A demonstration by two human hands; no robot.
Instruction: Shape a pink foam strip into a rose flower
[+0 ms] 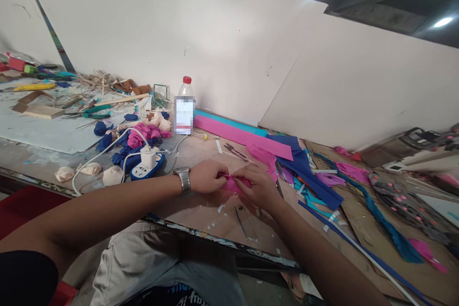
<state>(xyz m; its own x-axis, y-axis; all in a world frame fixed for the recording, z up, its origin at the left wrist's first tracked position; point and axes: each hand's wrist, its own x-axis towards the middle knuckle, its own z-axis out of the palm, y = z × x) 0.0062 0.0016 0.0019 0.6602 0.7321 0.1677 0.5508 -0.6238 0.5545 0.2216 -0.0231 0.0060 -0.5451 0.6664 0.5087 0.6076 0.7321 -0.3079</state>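
Both hands meet over the table's near middle on a small piece of bright pink crepe paper point(234, 186). My left hand point(208, 176), with a metal watch on its wrist, pinches the paper's left end. From the right, my right hand point(257, 185) pinches it with thumb and fingers, close beside the left fingertips. Part of the paper is hidden by the fingers. Scissors point(235, 152) lie just beyond the hands. A loose pink sheet point(263, 157) lies past my right hand, near a long folded pink strip point(244, 137).
A red-capped bottle point(185, 110) stands by the white wall. At the left are a blue power strip point(147, 167) with a white cable, crumpled paper flowers point(141, 135) and green-handled pliers point(96, 112). Blue paper point(310, 172) and cardboard point(362, 220) lie at the right.
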